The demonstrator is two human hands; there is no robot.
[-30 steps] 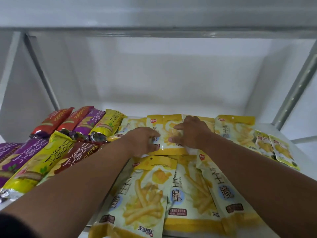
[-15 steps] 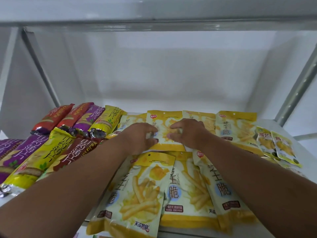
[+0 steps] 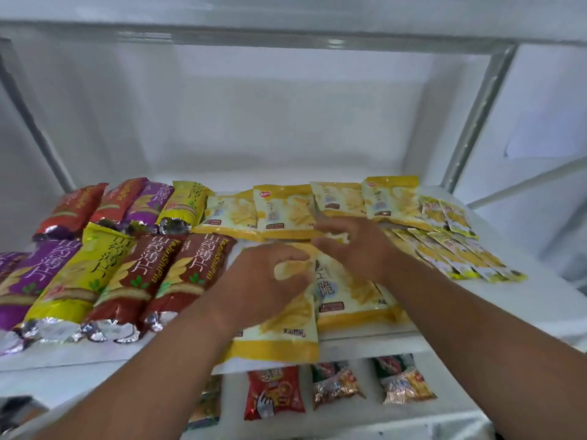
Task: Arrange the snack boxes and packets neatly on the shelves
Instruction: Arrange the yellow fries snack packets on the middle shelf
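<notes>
Head cam: both hands hover over the near yellow fry packets (image 3: 346,290) on the white shelf (image 3: 524,300) — left hand (image 3: 263,284) has its fingers loosely curled, touching the near packet (image 3: 279,331) that overhangs the front edge. Right hand (image 3: 352,246) is blurry, fingers spread apart, holding nothing I can see. Purple, yellow and brown yam-chip bags (image 3: 104,274) lie to the left — smaller yellow sachets (image 3: 457,252) far right.

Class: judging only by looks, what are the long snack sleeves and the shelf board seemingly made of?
Long snack sleeves: probably metallised plastic film; crimped silver ends glint, printed faces glossy. Shelf board: likely white-painted metal or laminate; smooth, flat, faintly reflective.
</notes>
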